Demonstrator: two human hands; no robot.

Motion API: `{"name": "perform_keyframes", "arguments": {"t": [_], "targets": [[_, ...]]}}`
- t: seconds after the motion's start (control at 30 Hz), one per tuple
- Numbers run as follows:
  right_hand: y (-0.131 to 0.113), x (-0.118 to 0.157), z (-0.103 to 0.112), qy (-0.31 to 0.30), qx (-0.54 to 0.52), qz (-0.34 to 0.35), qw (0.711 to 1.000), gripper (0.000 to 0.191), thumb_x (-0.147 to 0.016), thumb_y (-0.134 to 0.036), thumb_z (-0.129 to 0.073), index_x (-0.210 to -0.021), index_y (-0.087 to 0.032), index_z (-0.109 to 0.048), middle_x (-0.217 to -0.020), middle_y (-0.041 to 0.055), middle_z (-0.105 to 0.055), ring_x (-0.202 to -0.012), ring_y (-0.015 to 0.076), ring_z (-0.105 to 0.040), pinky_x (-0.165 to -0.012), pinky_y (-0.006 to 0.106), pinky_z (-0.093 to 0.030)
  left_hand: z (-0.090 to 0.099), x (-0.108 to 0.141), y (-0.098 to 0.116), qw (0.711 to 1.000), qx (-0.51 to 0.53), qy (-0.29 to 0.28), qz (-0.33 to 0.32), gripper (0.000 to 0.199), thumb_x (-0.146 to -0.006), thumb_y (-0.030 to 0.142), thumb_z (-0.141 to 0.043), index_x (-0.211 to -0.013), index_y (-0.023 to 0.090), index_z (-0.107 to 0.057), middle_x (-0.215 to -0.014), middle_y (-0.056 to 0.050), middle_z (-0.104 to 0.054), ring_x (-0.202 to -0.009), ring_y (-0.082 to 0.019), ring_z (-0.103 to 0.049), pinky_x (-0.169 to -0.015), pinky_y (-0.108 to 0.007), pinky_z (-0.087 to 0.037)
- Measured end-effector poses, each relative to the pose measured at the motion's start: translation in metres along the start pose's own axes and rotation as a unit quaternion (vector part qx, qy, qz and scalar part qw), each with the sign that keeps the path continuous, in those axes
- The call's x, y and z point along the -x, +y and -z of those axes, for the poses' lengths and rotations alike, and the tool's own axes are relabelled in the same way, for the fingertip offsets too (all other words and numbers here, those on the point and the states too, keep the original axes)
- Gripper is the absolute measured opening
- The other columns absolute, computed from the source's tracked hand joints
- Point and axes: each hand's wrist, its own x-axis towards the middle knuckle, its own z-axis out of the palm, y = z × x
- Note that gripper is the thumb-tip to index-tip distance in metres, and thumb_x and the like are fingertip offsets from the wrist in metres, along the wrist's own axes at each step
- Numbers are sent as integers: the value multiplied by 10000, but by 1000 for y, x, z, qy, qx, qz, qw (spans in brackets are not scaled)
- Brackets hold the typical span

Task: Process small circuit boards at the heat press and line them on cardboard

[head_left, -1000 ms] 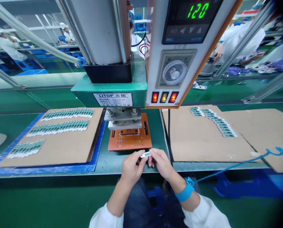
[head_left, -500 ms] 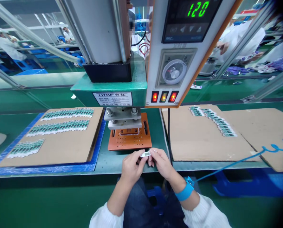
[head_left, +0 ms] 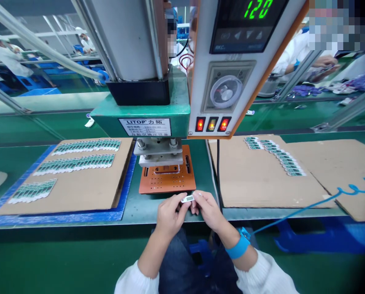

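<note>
A small white piece with a grey window (head_left: 188, 199) is held between both hands, just in front of the orange plate (head_left: 166, 185) of the press. My left hand (head_left: 171, 212) pinches its left end. The right end is between the fingers of my right hand (head_left: 207, 209), which has a blue wrist strap (head_left: 239, 245). Above the orange plate stands the metal press head (head_left: 159, 157), apart from my hands. Rows of green and white pieces (head_left: 75, 164) lie on the left cardboard (head_left: 87, 192). More such pieces (head_left: 282, 157) lie on the right cardboard (head_left: 246, 183).
The control box (head_left: 223, 98) reads 120 and overhangs the bench at the upper right. A black cable (head_left: 218, 171) runs down beside the right cardboard. A coiled blue cord (head_left: 311, 206) crosses the right side. People in white work behind the frame.
My hands and the white piece have kept their place. Behind the frame, a person's hands at the upper right have moved, and a white item has appeared farther out behind the press's left side.
</note>
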Motion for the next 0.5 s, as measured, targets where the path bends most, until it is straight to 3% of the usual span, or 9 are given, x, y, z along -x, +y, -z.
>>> {"name": "perform_keyframes", "arguments": {"t": [0.5], "targets": [[-1,1,-2,11,24,1,1000,549,-937,-620,-523,-604,-184,-547,-480,-17,-517,-466,104,-418,-500,247,-337,-1,0,2,1000,-2,-1,18,168,-957,269,-582,-1072,170,-656,-759,-28,-723,-550,-124,-629,-566,-241,-524]]}}
